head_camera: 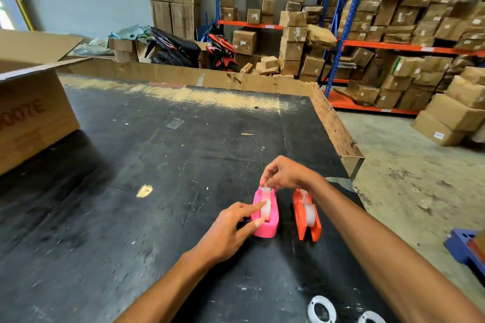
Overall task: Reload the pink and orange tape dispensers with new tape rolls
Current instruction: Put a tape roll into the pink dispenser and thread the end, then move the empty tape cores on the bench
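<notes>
The pink tape dispenser stands on the black table with a clear tape roll seated in it. My left hand steadies the dispenser, index finger on the roll and thumb against its side. My right hand pinches at the dispenser's far cutter end, seemingly on the tape's loose end. Just to the right stands the orange tape dispenser, also holding a clear roll. Two empty white tape cores lie at the near edge.
A large open cardboard box stands on the table's left. Cardboard strips line the table's far and right edges. Beyond are shelving racks with cartons, a parked motorbike, and a blue object on the floor at right.
</notes>
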The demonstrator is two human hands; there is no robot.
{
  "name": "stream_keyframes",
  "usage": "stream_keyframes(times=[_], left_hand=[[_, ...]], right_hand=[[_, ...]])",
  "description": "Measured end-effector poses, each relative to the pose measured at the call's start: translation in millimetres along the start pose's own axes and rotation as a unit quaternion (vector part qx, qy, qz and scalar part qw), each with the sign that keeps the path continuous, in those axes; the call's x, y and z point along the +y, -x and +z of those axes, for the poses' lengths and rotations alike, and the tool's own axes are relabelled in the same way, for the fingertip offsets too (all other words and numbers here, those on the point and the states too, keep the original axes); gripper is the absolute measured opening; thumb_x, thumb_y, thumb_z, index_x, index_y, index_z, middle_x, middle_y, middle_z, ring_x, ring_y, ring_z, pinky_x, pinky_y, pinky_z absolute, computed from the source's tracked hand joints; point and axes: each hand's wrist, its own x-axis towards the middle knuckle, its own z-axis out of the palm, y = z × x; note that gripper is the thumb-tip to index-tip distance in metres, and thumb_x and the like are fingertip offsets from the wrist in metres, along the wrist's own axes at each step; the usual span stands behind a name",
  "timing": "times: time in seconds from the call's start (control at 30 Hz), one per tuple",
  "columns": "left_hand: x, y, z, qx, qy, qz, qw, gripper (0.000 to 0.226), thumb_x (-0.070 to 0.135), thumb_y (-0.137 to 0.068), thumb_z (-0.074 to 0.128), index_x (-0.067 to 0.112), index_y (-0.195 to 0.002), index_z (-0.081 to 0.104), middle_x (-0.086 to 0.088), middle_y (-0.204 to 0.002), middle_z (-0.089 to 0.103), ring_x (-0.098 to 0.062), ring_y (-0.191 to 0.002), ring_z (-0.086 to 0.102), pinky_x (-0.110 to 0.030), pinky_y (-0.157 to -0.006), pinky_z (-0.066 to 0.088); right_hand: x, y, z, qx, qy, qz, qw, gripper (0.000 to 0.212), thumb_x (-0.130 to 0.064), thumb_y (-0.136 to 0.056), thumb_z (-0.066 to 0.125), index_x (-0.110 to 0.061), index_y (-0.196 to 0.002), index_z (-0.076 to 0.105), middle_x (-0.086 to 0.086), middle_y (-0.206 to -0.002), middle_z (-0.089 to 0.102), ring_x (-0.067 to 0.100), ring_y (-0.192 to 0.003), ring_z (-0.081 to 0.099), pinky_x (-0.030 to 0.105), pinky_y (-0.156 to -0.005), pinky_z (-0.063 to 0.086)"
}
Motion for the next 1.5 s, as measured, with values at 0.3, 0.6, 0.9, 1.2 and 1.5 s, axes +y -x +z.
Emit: stream_keyframes(times=[0.3,0.6,0.9,1.2,1.5], left_hand=[[7.3,0.2,7.7,0.006,0.013,-0.011,1.000,0.049,0.032,-0.090,0.057,0.032,-0.138,0.045,0.010,-0.103,0.063,0.005,-0.095,0.057,-0.018,-0.093,0.044],[47.9,4.6,3.3,0.024,-0.025,0.025,0.999,0.061,0.035,-0.094,0.048,0.027,-0.148,0.022,-0.007,-0.153,0.025,-0.017,-0.145,0.017,-0.024,-0.114,0.016],[103.0,18.9,34.4,-0.145,-0.066,0.154,0.975,0.029,0.030,-0.086,0.064,0.014,-0.108,0.070,-0.003,-0.109,0.070,-0.017,-0.103,0.060,-0.034,-0.097,0.046],[92.4,37.7,61.5,-0.264,-0.164,0.115,0.944,0.067,0.057,-0.068,0.070,0.031,-0.128,0.055,0.004,-0.122,0.060,-0.014,-0.116,0.051,-0.038,-0.098,0.046],[66.7,57.1,17.6,-0.186,-0.143,0.091,0.968,0.020,0.042,-0.077,0.065,0.030,-0.093,0.067,0.010,-0.086,0.067,-0.013,-0.081,0.060,-0.040,-0.077,0.054]], right_hand=[[-6.3,31.9,2.4,0.076,0.034,0.011,0.996,0.021,-0.022,-0.091,0.055,-0.009,-0.098,0.071,0.013,-0.092,0.073,0.027,-0.088,0.070,0.040,-0.082,0.057],[-8.0,113.9,-4.2,0.209,0.076,0.008,0.975,0.017,-0.022,-0.087,0.060,-0.015,-0.095,0.073,0.006,-0.097,0.074,0.017,-0.090,0.066,0.037,-0.083,0.054],[15.8,246.4,17.9,0.150,0.116,0.106,0.976,0.021,-0.023,-0.087,0.064,-0.011,-0.102,0.072,0.008,-0.103,0.072,0.016,-0.090,0.063,0.021,-0.076,0.047],[37.9,297.7,64.9,0.126,0.127,0.177,0.968,0.051,-0.038,-0.080,0.070,-0.022,-0.125,0.054,0.001,-0.103,0.059,0.020,-0.095,0.059,0.034,-0.085,0.049],[11.2,253.7,86.6,0.140,0.190,0.120,0.964,0.044,-0.043,-0.080,0.066,-0.026,-0.119,0.054,0.006,-0.117,0.063,0.027,-0.103,0.058,0.038,-0.082,0.048]])
